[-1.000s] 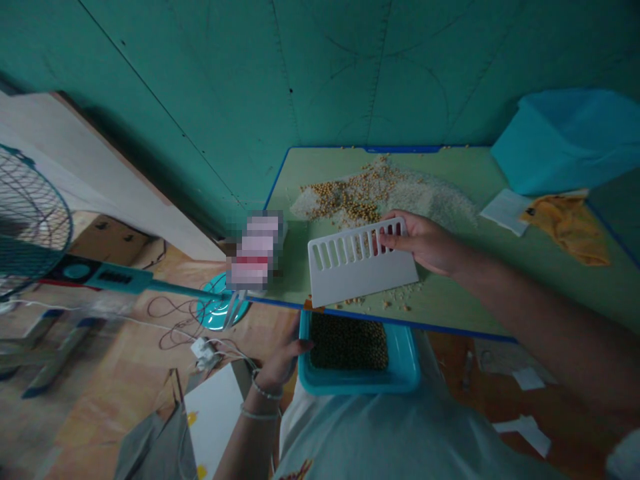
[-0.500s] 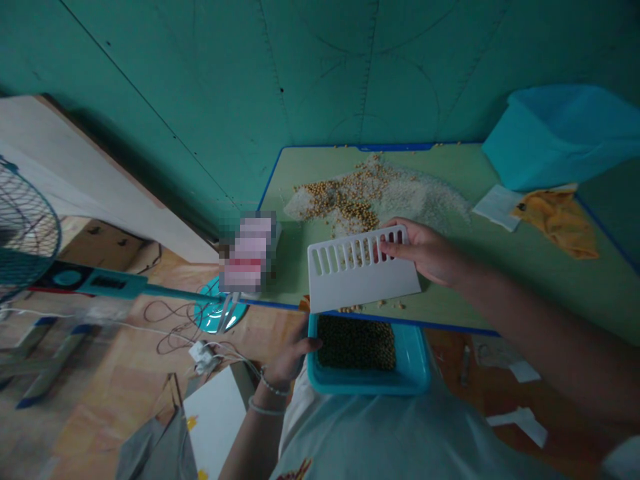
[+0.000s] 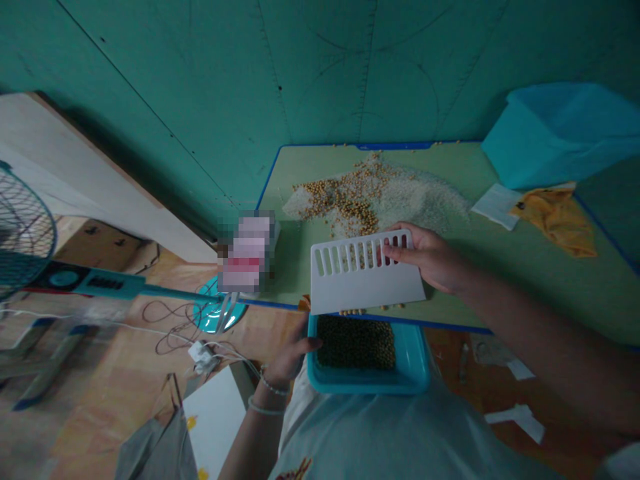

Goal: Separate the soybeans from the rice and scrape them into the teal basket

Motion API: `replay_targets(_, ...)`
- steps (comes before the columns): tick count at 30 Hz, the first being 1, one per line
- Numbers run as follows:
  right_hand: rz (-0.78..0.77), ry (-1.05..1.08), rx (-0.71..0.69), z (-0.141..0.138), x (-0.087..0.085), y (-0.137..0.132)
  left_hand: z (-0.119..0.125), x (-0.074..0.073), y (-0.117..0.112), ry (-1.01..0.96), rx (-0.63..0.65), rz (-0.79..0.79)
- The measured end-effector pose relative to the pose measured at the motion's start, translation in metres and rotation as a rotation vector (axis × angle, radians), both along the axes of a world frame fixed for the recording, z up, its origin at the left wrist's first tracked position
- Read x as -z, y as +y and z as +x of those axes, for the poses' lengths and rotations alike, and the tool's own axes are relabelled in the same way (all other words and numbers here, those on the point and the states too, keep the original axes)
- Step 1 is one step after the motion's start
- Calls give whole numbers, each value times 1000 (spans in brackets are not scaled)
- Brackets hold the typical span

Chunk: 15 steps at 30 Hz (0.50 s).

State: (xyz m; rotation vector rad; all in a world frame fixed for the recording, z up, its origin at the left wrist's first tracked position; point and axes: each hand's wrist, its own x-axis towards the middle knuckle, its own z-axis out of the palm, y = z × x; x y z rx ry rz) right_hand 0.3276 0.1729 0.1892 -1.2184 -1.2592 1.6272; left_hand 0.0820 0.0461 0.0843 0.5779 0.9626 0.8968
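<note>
My right hand [image 3: 425, 257] is closed on the slotted end of a flat white plastic panel [image 3: 367, 290], held over the near edge of the green table [image 3: 460, 293]. Some soybeans [image 3: 353, 311] lie on the table along the panel's lower edge. Below that edge, my left hand [image 3: 295, 357] grips the left rim of a turquoise plastic basin [image 3: 417, 380], thumb over the rim and fingers hidden. Dark green beans [image 3: 355, 340] fill much of the basin, with paler ones at their right. Farther back on the table, more soybeans [image 3: 360, 213] mix with a spread of white grains [image 3: 425, 197].
A turquoise bin [image 3: 530, 147], a white paper [image 3: 495, 207] and an orange cloth [image 3: 560, 217] are at the table's right. A blurred-out pink item [image 3: 245, 253] lies at its left edge. A standing fan [image 3: 110, 283], cables and a power strip [image 3: 203, 357] occupy the floor on the left.
The white panel and my right hand have shifted slightly to the right. My left hand stays on the basin, and the beans look the same.
</note>
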Motion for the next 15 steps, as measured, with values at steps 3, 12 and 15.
replay_targets(3, 1, 3, -2, 0, 1, -1, 1, -1, 1, 19, -16, 25)
replay_targets(12, -52, 25, 25, 0, -2, -6, 0, 1, -1, 0, -7, 25)
replay_targets(15, -68, 20, 30, 0, -1, -8, -1, 3, -1, 5, -18, 28)
